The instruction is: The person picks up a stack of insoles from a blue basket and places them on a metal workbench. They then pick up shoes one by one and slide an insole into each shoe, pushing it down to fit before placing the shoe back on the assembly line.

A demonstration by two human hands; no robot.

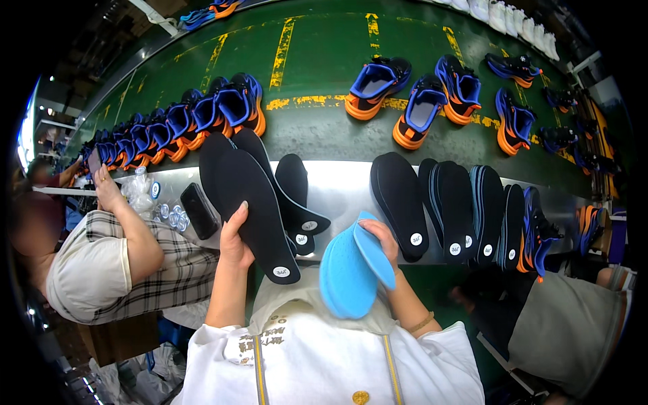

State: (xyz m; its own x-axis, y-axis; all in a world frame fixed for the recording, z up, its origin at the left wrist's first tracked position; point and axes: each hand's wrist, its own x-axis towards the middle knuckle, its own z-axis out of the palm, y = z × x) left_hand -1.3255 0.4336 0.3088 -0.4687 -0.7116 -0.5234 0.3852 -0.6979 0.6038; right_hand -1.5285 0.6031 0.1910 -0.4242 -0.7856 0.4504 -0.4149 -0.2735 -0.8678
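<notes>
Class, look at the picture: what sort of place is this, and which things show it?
Probably a shoe factory assembly line: blue-and-orange sneakers ride a green conveyor belt, black insoles line the metal ledge, and the left hand holds a black insole.

Two hands sorting shoe insoles at a steel ledge beside a green conveyor belt.

The left hand (233, 244) grips a long black foam insole (253, 209) from its left edge, with more black insoles fanned behind it. The right hand (382, 235) holds a pair of light blue insoles (351, 270), seemingly two pressed together. Further black insoles (439, 206) lie in a row on the shiny steel ledge (344, 182). Blue and orange sneakers (418, 101) stand on the green belt (317, 54). A co-worker's arm (128, 223) rests at the left.
</notes>
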